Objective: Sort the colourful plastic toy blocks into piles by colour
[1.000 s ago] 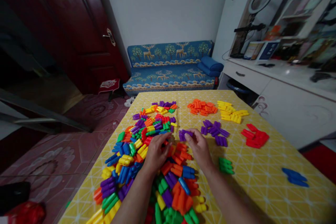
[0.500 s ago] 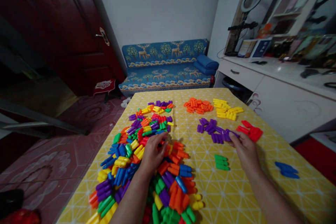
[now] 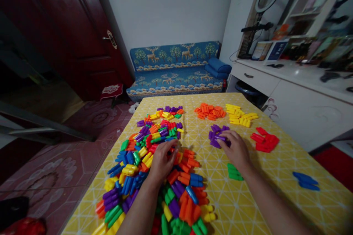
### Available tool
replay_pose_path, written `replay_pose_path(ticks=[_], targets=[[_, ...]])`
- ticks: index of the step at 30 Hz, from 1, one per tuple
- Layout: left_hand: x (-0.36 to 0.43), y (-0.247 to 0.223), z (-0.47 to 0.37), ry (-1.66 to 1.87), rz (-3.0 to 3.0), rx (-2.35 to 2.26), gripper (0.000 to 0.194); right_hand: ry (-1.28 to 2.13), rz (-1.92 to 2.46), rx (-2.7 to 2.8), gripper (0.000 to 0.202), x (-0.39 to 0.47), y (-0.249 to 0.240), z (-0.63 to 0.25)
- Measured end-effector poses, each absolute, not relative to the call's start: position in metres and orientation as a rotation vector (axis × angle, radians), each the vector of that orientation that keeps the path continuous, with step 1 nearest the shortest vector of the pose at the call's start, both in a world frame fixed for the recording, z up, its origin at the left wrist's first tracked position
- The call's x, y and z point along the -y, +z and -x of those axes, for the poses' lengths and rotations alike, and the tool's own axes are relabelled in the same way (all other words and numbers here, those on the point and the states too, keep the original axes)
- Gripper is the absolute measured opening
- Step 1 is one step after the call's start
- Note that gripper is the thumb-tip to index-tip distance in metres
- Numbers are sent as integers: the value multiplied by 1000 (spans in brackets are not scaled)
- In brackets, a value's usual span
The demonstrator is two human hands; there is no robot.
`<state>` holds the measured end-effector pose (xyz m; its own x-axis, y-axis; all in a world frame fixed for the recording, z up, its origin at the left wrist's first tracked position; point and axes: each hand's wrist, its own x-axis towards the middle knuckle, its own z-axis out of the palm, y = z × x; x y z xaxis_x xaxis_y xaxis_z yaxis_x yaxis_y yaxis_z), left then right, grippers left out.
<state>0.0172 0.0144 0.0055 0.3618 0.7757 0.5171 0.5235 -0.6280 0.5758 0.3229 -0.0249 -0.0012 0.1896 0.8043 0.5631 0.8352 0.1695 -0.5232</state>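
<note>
A long mixed heap of coloured plastic building blocks (image 3: 128,170) covers the left half of the table. My left hand (image 3: 162,161) rests over its middle, fingers curled down; whatever they hold is hidden. My right hand (image 3: 235,148) is at a small pile of purple blocks (image 3: 215,136), its thumb and fingers closed around pieces at the pile's right side. Just below that hand lie green blocks (image 3: 234,172). Red blocks (image 3: 264,140) form a group to its right, and a few blue blocks (image 3: 305,181) sit nearer the right edge.
Farther back are a pile of orange blocks (image 3: 209,111) and a pile of yellow blocks (image 3: 239,116). All lie on a yellow patterned tablecloth (image 3: 220,202). Beyond the table stands a blue sofa (image 3: 176,75); a white dresser (image 3: 311,102) is on the right.
My right hand has moved left and slightly back, and the purple blocks that trailed rightward are now bunched into a tighter pile. My left hand has stayed nearly still.
</note>
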Motion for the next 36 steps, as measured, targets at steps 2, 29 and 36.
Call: replay_pose_path(ticks=[2,29,36], targets=[[-14,6,-18,1140,-2313,-1150,31,-115,1673,1501,22,21,-6,-337],[-20,3,-7,1199,-2398,-1584,34,392,1648,1901,59,43,-4,-221],[-13,15,-16,1039,-2433,-1198,26,280,1709,1978,74,27,-6,-210]])
